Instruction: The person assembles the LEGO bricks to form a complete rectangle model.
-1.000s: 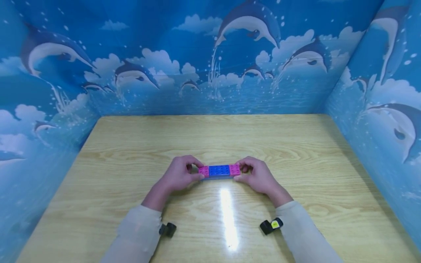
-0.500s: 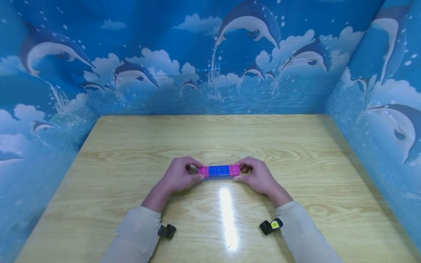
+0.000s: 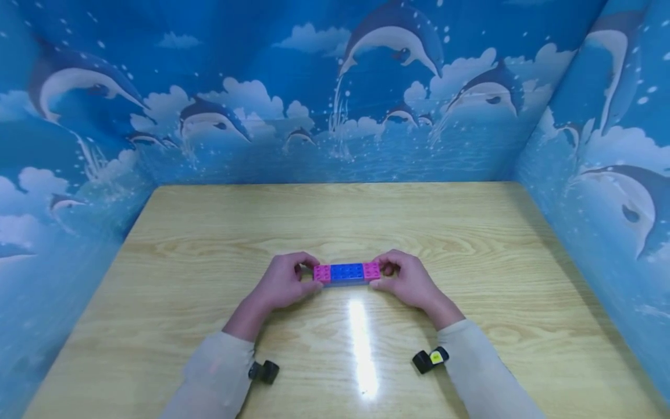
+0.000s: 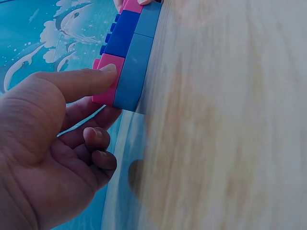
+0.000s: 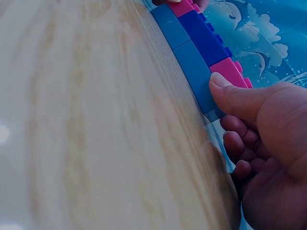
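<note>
A two-layer bar of toy building bricks lies across the middle of the table. Its top layer is a dark blue brick (image 3: 347, 272) between a left pink brick (image 3: 321, 273) and a right pink brick (image 3: 371, 270). Underneath, two lighter blue bricks (image 4: 133, 67) meet end to end, as the left wrist view shows. My left hand (image 3: 285, 281) pinches the left pink end, thumb on the near side and fingers behind. At the other end my right hand (image 3: 408, 279) pinches the right pink brick, its thumb (image 5: 221, 81) on the near face.
The wooden table (image 3: 335, 221) has a bright light reflection in front of the bricks. Blue dolphin-printed sheets (image 3: 293, 87) stand along its back and sides. A black wrist camera (image 3: 264, 371) sits at the left sleeve, another wrist camera (image 3: 429, 359) at the right.
Both hands keep their pinch on the brick bar. The bar and hands appear very slightly further left, and the whole view has shifted a little too.
</note>
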`<action>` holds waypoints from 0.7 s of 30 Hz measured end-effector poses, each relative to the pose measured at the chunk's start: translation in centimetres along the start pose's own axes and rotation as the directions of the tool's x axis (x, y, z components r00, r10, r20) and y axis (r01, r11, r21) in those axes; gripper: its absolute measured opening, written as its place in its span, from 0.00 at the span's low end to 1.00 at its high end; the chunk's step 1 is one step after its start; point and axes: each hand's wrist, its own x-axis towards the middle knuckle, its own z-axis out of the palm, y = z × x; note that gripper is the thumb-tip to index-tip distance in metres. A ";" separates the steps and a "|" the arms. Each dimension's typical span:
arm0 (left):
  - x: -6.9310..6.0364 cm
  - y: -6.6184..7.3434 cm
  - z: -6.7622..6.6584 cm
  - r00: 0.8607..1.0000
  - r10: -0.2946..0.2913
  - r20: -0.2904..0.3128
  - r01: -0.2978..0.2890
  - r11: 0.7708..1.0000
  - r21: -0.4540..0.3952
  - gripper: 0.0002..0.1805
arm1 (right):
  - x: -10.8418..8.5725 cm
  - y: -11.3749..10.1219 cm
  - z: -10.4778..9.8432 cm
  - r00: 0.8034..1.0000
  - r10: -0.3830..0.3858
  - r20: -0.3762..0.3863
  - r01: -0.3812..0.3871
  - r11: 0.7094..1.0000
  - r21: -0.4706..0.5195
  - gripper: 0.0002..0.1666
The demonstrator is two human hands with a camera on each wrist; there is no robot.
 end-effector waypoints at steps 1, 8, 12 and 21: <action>0.0 0.0 0.0 1.000 -0.005 -0.002 0.005 1.000 0.003 0.21 | 0.0 0.0 0.0 1.000 0.003 0.000 -0.003 1.000 0.000 0.23; 0.0 0.3 0.0 0.998 -0.056 -0.031 0.055 0.998 -0.011 0.21 | 0.0 0.1 0.0 1.000 0.011 0.001 -0.011 1.000 -0.005 0.23; 0.0 0.4 0.1 0.995 -0.092 -0.038 0.090 0.995 -0.040 0.19 | 0.0 0.1 0.1 1.000 -0.012 -0.001 0.012 1.000 0.001 0.22; 0.1 0.2 0.4 0.988 -0.140 -0.060 0.136 0.989 -0.061 0.17 | 0.0 0.0 0.0 1.000 0.002 -0.020 -0.001 0.999 0.047 0.18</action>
